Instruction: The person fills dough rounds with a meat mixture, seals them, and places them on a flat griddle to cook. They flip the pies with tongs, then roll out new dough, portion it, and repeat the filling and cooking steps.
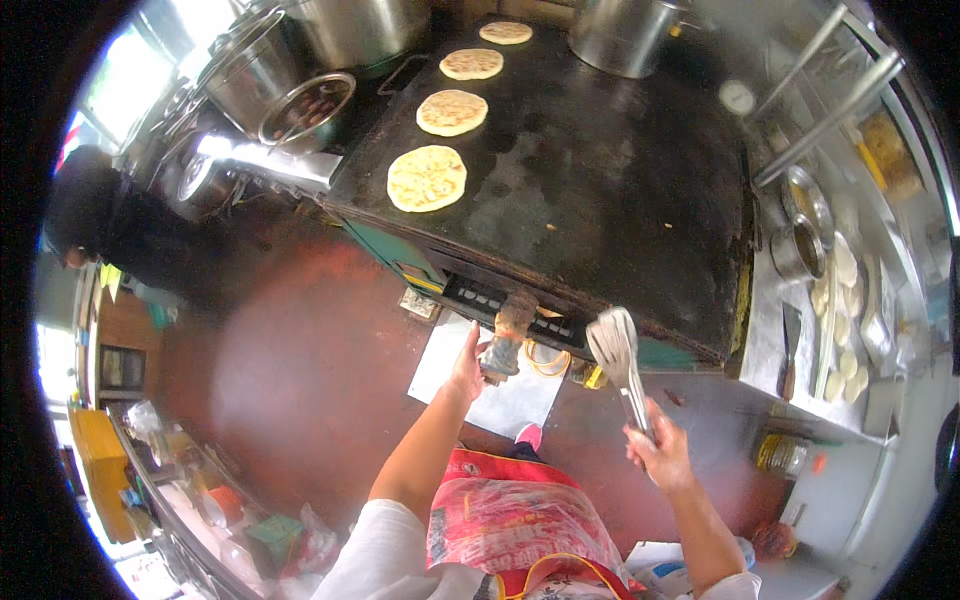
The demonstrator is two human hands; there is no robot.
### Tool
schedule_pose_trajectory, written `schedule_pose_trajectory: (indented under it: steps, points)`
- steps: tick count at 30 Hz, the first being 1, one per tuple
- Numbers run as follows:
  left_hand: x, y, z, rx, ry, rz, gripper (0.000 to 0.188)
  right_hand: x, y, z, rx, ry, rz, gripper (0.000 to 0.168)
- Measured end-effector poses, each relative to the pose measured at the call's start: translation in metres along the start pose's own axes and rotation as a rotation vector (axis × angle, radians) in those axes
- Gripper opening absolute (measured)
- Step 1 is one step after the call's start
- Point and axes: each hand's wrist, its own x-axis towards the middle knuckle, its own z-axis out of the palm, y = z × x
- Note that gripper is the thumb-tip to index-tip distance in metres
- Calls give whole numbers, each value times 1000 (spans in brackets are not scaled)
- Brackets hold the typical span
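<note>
My left hand [469, 369] is at the griddle's front, its fingers around the lower part of a worn brown-and-grey object [507, 346]; its kind is unclear. In my right hand [661, 448] is a pair of metal tongs [616, 351], slotted ends up, in front of the griddle's near edge. Four round flatbreads lie in a row along the left side of the black griddle [600, 157]: the nearest flatbread [427, 178], a second flatbread [451, 112], a third flatbread [471, 64] and the farthest flatbread [505, 32]. Each shows browned spots.
A steel pot [619, 37] stands on the griddle's far side. A bowl of brown food [309, 109] sits left. The right counter holds pale dough pieces [844, 337], a steel pot [797, 251] and a flat-bladed scraper [790, 337]. A person in dark clothes [112, 217] is far left.
</note>
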Motion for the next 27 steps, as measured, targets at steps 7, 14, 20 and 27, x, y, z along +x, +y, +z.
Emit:
schedule_pose_trajectory:
  steps: [7,14,20,27]
  points:
    - [45,31,15,82,58,3,100,108,-104,102,245,-327,131,28]
    - [-31,15,50,696,55,305,78,190,-150,186,258,-289,126,24]
    - [-56,29,65,1244,211,381,50,218,-174,228,211,-251,20,21]
    - [-138,24,52,1188,172,314,50,120,-154,165,161,-322,31,29]
